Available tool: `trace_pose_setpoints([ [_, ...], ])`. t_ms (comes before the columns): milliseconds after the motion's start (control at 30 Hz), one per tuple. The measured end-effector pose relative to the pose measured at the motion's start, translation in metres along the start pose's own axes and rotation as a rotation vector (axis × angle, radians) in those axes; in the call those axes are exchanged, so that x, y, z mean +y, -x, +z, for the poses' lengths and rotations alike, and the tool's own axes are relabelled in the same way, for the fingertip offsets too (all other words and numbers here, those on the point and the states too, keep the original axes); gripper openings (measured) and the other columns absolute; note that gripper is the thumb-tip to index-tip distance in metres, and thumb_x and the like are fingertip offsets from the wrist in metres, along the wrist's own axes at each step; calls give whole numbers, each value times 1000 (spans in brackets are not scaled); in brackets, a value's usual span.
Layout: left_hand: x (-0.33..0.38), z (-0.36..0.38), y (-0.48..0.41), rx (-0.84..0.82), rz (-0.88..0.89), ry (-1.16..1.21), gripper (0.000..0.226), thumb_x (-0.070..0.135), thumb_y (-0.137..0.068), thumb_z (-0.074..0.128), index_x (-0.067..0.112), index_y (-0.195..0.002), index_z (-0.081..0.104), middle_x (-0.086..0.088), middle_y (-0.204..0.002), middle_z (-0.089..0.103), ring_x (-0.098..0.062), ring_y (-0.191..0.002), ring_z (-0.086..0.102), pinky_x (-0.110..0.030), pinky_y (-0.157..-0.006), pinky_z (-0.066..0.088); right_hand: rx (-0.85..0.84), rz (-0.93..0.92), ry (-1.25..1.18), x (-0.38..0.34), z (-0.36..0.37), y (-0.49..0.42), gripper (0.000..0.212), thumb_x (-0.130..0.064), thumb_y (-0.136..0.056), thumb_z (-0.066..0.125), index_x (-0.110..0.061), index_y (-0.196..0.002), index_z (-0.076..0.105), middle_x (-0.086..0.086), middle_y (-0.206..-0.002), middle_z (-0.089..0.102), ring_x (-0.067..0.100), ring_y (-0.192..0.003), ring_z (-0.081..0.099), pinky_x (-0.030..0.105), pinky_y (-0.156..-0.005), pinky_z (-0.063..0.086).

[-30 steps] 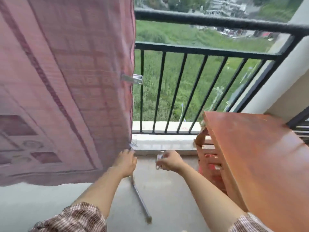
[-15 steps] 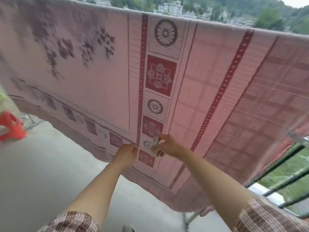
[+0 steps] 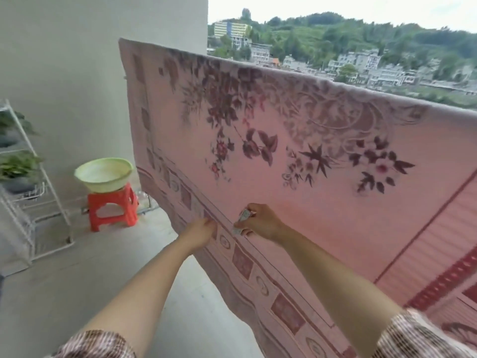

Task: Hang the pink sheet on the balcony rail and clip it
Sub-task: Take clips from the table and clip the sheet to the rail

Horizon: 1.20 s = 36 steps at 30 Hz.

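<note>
Hidden under pink sheet (image 3: pixel 284 182): balcony rail. Blurred: clip (image 3: pixel 243 216).

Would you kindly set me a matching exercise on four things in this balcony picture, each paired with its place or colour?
Things:
1. basin
2. stool
3. clip
4. sheet

Descriptions:
A. pink with dark flowers
B. held in the right hand
C. red, standing on the floor
D. resting on the stool

Pairs: 1-D, 2-C, 3-B, 4-A
</note>
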<state>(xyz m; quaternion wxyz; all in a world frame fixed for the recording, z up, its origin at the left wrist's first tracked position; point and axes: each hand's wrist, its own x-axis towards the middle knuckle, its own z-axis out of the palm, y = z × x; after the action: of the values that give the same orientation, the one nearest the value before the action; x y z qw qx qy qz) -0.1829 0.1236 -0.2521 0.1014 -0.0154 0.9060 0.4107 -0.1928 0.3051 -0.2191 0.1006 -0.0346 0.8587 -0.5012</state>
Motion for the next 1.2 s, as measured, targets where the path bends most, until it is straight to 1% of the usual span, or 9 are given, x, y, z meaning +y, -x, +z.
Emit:
trace_pose_setpoints([
  [67, -17, -42, -33, 35, -32, 45, 33, 32, -98, 36, 12, -101, 62, -10, -104, 57, -23, -95, 53, -31, -80, 36, 8, -62, 30, -27, 19, -45, 27, -10, -68, 80, 3, -84, 63, 18, -77, 69, 25, -69, 65, 47, -75, 55],
  [200, -49, -117, -101, 120, -85, 157, 35, 34, -94, 43, 9, -104, 65, -15, -110, 62, -26, -96, 58, -34, -77, 41, 3, -131, -43, -76, 63, -130, 23, -9, -69, 79, 0, -86, 67, 24, -88, 70, 28, -74, 67, 46, -78, 56],
  [367, -91, -209, -192, 203, -38, 246, 34, 27, -95, 45, 3, -98, 68, -17, -101, 66, -24, -86, 59, -30, -69, 38, -43, -153, -215, -138, 124, -240, 12, 0, -81, 69, 3, -92, 65, 20, -88, 67, 25, -76, 66, 31, -74, 58],
  [500, -125, -291, -263, 149, -130, 394, 34, 31, -97, 42, 7, -93, 66, -9, -94, 65, -20, -74, 58, -26, -58, 40, -20, -187, -235, -197, 170, -328, 6, 0, -79, 70, -5, -82, 68, 18, -84, 67, 24, -76, 63, 37, -80, 55],
  [700, -175, -397, -348, 30, -285, 462, 52, 47, -97, 34, 10, -83, 67, -6, -80, 64, -19, -64, 58, -27, -66, 43, 19, -275, -68, -255, 236, -437, 20, -7, -74, 78, -5, -93, 74, 4, -68, 64, 10, -57, 53, 17, -52, 41],
  [767, -190, -421, -370, -32, -319, 479, 62, 57, -95, 30, 9, -84, 68, -7, -80, 67, -20, -66, 61, -28, -69, 44, 25, -290, -45, -269, 253, -470, 19, -7, -72, 80, -6, -90, 74, 0, -62, 60, 7, -50, 47, 17, -45, 38],
  [967, -233, -475, -449, -139, -372, 651, 64, 71, -88, 28, 14, -72, 54, 0, -60, 53, -13, -45, 49, -22, -48, 30, -50, -383, 27, -302, 301, -569, 22, 2, -67, 81, -13, -80, 72, 9, -77, 71, 18, -66, 65, 35, -67, 57],
  [1067, -259, -504, -504, -182, -351, 741, 53, 65, -89, 34, 16, -72, 49, 2, -60, 44, -11, -47, 39, -20, -42, 25, -63, -436, 17, -313, 323, -627, 27, 4, -68, 80, -19, -80, 74, 3, -86, 73, 12, -74, 68, 28, -71, 58],
  [1200, -286, -545, -578, -218, -318, 796, 45, 58, -88, 45, 17, -71, 50, 4, -60, 44, -11, -51, 36, -17, -41, 23, -76, -435, -20, -326, 343, -713, 26, 4, -71, 77, -21, -77, 74, 0, -82, 73, 5, -70, 65, 24, -69, 56],
])
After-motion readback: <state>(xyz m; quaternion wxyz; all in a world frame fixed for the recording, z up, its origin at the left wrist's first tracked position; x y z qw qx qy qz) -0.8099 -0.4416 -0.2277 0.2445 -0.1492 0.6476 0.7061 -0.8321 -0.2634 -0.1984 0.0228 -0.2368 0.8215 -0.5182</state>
